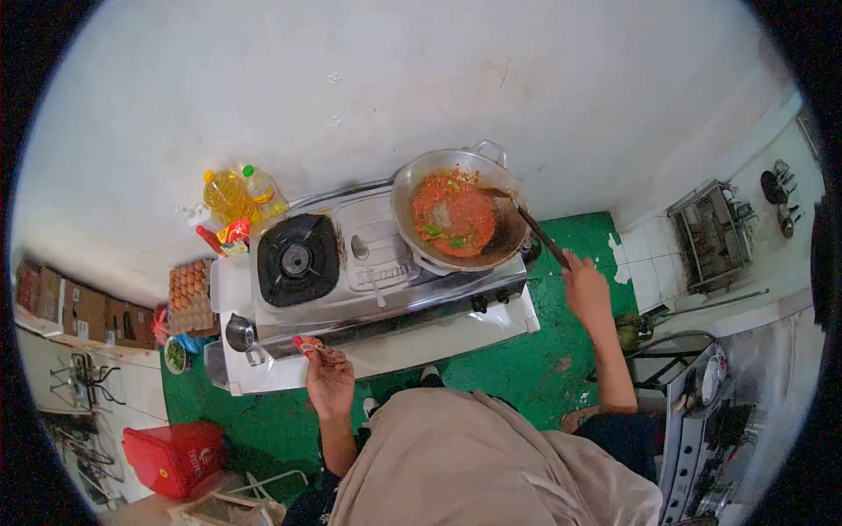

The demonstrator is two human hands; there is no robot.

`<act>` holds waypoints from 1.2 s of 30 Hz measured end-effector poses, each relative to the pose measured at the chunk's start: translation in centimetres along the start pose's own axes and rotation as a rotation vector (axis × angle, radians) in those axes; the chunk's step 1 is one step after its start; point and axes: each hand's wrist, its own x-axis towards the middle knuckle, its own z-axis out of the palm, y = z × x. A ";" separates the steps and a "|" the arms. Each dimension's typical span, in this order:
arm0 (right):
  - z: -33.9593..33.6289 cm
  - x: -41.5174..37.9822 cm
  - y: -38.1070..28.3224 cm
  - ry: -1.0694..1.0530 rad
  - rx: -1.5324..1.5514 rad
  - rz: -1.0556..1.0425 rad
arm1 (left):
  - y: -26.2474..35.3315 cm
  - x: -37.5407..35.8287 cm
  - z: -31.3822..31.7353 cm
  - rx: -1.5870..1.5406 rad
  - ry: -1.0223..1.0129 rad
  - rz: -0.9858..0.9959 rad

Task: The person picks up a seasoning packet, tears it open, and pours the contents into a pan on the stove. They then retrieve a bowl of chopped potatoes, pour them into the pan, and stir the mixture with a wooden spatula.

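The head view looks forward and down over hands (330,377) and stove (386,219).

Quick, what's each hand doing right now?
Left hand: closed, holding a small red packet.
Right hand: closed around the handle of a spatula, whose head is in the pan.

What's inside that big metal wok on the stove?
Inside the wok are a red, chunky-looking mixture, some green leaves and the head of a dark-handled spatula. The wok's bottom, and anything sunk beneath the mixture, is covered.
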 end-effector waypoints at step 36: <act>4.0 9.1 -2.5 0.139 -0.273 -0.335 | -0.7 0.4 1.4 0.014 0.020 -0.047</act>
